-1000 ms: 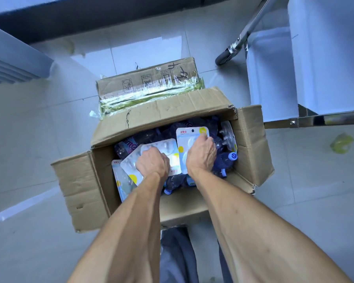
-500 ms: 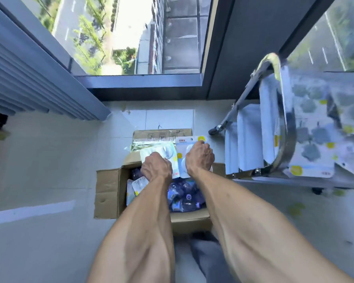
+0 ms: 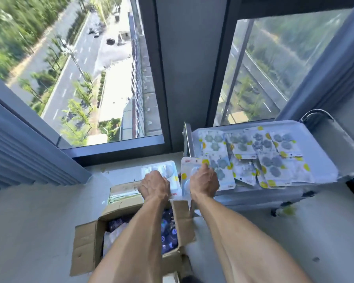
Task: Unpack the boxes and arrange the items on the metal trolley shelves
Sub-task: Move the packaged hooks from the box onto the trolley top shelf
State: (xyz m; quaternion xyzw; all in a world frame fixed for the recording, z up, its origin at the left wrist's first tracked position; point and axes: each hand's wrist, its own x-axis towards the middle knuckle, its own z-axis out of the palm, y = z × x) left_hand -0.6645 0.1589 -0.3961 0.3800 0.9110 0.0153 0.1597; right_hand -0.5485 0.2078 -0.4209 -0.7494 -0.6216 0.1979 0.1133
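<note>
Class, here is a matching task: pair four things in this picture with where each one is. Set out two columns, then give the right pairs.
Things
1. cardboard box
2. left hand
3. right hand
4. blister packs with grey flower shapes

Places
A. spread over the top shelf of the metal trolley
B. open on the floor, below the forearms
C. holding a blister pack beside the trolley's near edge
D. holding a clear pack above the box

Pairs: 1-B, 2-D, 3-C, 4-A
</note>
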